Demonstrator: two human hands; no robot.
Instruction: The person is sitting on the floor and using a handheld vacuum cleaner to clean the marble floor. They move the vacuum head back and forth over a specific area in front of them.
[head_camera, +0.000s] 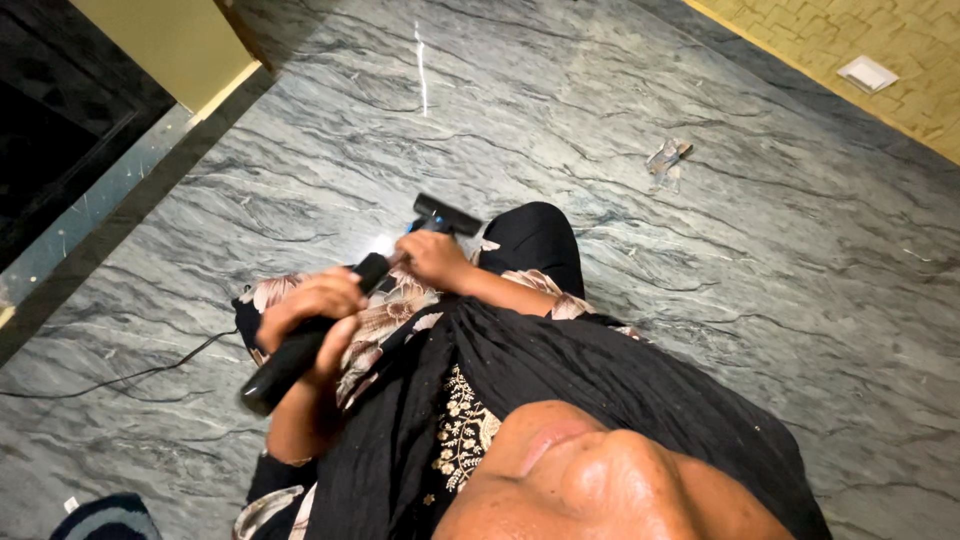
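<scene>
Dim indoor light; glare streak on floor (421, 70); edges stretched.

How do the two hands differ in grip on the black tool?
The left hand wraps the thick rear handle of the black tool, fist closed, nearer the camera. The right hand sits farther forward near the nozzle head, on the thinner part. Both hold the same tool.

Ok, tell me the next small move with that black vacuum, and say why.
Probably swing the nozzle a little to the right across the marble floor, toward the crumpled clear wrapper. Both hands already grip the handheld vacuum, the left hand on its body and the right hand near the nozzle. The wrapper is the only litter visible.
</scene>
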